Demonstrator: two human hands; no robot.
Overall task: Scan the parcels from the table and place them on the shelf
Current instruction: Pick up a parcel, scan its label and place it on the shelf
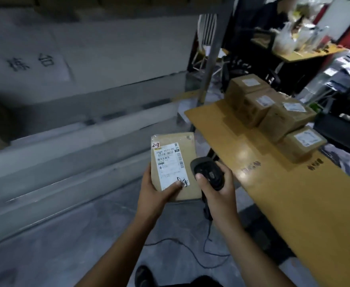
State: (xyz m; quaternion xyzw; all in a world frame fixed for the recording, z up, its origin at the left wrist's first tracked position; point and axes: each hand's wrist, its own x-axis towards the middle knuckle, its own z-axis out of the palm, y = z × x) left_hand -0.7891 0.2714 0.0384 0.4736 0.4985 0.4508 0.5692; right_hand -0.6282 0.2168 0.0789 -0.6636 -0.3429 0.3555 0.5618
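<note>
Left hand (155,191) grips a flat brown parcel (185,139) from below and at the near edge, thumb pressed on the lower corner of its white shipping label (170,164). The label faces up; a small tag reading "2-3" (156,145) sits at its top left corner. The parcel is held in the air over the floor, just left of the bench (294,204), not touching it.

Right hand (219,191) is wrapped round a dark handheld scanner (213,172), thumb lying on top of the head. The scanner head sits just beside the parcel's right edge, level with the label's barcode strip. Can't tell if they touch. A thin black cable (207,233) drops from the scanner handle and loops on the floor.

On the bench, far end: four brown cardboard boxes packed close together, each with a white label on top: rear one (246,88), next (259,108), third (283,121), nearest (302,146). Near part of the bench top shows some printed marks, too blurred to read.

On the left, grey shelf (66,146) levels run across the frame, motion-blurred. Above them hangs a white sheet with hand-drawn characters (24,65). A grey metal post (211,59) stands between shelf and bench. Behind it is a cluttered desk with plastic bags (290,38), out of focus.
</note>
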